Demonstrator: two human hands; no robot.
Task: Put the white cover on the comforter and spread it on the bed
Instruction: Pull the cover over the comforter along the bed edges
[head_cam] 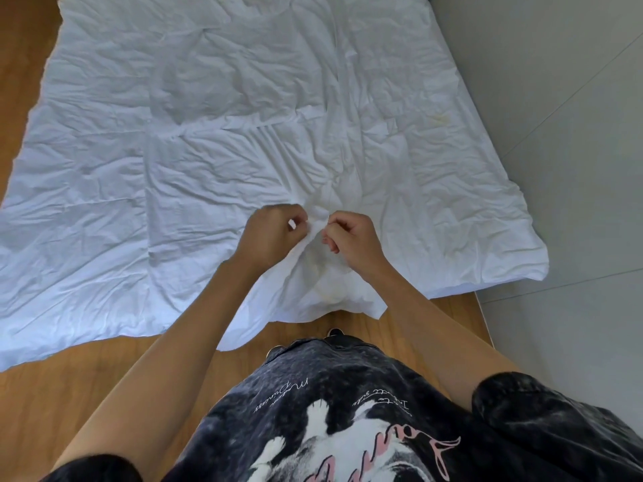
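Wooden floor, grey wall, wrinkled white cover spread flat

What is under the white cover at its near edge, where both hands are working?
A yellowish comforter shows faintly through the white cover below the left hand and right hand, which pinch the fabric. Whatever the bedding lies on is hidden.

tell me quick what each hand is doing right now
Left hand: fingers pinching the wrinkled white fabric cover at its near edge.
Right hand: fingers pinching the same fabric beside it.
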